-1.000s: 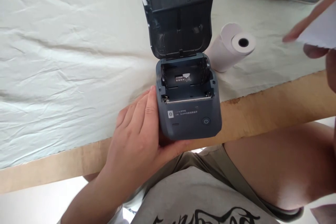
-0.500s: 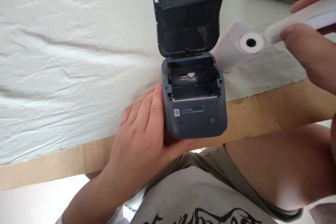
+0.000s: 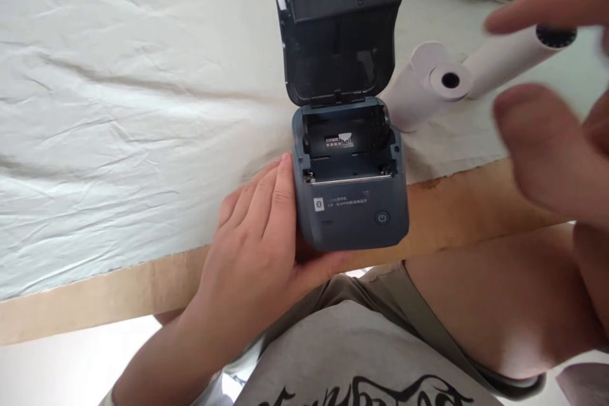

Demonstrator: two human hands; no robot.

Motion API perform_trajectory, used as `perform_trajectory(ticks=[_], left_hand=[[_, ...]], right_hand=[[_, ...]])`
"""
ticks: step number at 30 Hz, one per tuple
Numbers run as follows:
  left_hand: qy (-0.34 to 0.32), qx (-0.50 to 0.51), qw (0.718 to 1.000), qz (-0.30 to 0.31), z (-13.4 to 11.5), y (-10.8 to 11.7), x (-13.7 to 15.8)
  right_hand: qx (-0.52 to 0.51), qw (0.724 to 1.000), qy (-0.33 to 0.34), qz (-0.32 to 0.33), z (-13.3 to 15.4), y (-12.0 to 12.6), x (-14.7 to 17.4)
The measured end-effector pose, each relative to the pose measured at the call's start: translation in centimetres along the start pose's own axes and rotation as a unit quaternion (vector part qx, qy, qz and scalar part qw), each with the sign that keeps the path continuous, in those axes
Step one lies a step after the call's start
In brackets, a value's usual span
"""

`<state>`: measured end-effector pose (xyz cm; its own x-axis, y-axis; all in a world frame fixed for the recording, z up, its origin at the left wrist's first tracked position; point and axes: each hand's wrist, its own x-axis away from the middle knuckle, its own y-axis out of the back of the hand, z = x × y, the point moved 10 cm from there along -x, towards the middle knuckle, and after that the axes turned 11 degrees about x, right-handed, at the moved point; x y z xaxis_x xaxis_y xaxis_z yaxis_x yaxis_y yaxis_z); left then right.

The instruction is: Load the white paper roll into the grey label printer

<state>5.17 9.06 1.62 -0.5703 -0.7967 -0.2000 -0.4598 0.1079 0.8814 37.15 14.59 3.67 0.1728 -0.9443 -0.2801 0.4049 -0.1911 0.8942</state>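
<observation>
Steadily, the left hand (image 3: 252, 241) grasps a boxy dark-blue plastic printer (image 3: 352, 222) at the table's front edge, fingers along its side and thumb at its front. Its black plastic lid (image 3: 340, 44) stands raised above the bare paper compartment. Just beside the printer lies a white paper roll with a black-holed core (image 3: 413, 98); next to that is a white cylindrical roll with a black end (image 3: 509, 63). Near it, the blurred right hand (image 3: 566, 155) is free, thumb and fingers parted.
</observation>
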Motion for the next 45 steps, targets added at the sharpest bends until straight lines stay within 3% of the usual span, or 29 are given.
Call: perform_trajectory(ticks=[4, 8, 11, 15, 22, 26, 31, 36, 40, 45], left_hand=[[0.012, 0.009, 1.000, -0.018, 0.2, 0.0, 0.2], [0.007, 0.008, 1.000, -0.019, 0.2, -0.2, 0.3], [0.001, -0.001, 1.000, -0.010, 0.1, -0.3, 0.2], [0.001, -0.012, 1.000, -0.013, 0.0, -0.2, 0.2], [-0.001, -0.010, 1.000, -0.014, 0.1, -0.2, 0.1], [0.006, 0.005, 1.000, -0.017, 0.2, -0.1, 0.1], [0.014, 0.028, 0.999, -0.014, 0.2, -0.1, 0.1], [0.019, 0.034, 0.999, -0.012, 0.4, -0.1, 0.2], [0.018, 0.029, 0.999, -0.001, 0.4, -0.2, 0.2], [0.015, 0.015, 1.000, -0.001, 0.3, -0.2, 0.2]], right_hand=[[-0.018, 1.000, 0.012, 0.009, 3.5, -1.4, 0.3], [0.035, 0.993, 0.115, 0.017, 9.0, -3.5, -1.0], [0.102, 0.982, 0.160, -0.012, 10.7, -4.0, -1.4], [0.109, 0.985, 0.133, -0.022, 9.6, -4.4, -1.4], [0.018, 0.993, 0.092, 0.065, 8.3, -5.7, -1.5], [0.031, 0.991, 0.117, 0.056, 8.4, -5.8, -1.5], [0.006, 0.998, 0.044, 0.039, 5.4, -5.2, 0.1], [-0.014, 0.999, 0.027, 0.031, 3.9, -5.4, 1.4], [-0.034, 0.999, 0.024, 0.028, 4.6, -5.2, 0.2], [-0.038, 0.993, 0.092, 0.068, 7.8, -5.1, -1.2]])
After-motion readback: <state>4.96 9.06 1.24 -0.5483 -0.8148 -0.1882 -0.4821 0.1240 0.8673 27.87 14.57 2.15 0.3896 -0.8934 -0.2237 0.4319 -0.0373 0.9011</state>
